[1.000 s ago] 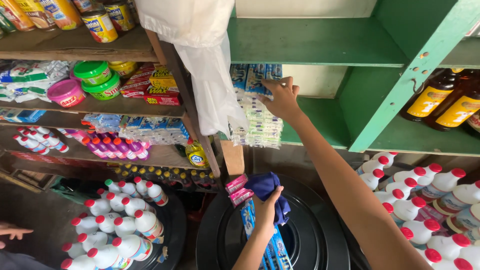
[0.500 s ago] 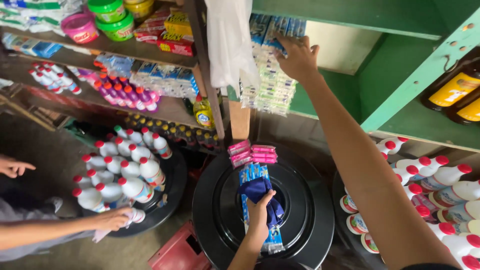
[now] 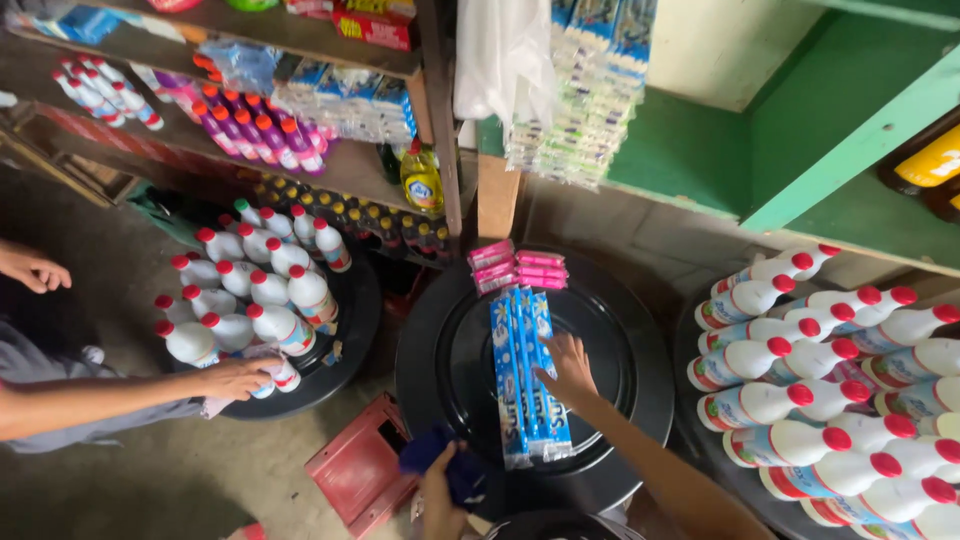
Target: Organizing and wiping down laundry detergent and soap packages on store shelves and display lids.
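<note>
The long blue sachet strips lie flat on top of a round black lid, running from near its far edge toward the person. The right hand rests on the strips with its fingers spread out flat, not gripping anything. The left hand is lower down, by the near edge of the lid, and it is closed around a dark blue cloth.

At the far end of the strips sit some small pink packets, also on the lid. A red crate stands on the floor just left of the lid.

Farther left is another round black lid crowded with white bottles with red caps. Another person's hand touches one of these bottles at the near edge. That person's other hand is open, well off to the left.

On the right side, many more white red-capped bottles lie in a heap. Above, wooden shelves hold small purple bottles and a yellow bottle. Hanging sachet strips dangle beside a green shelf.
</note>
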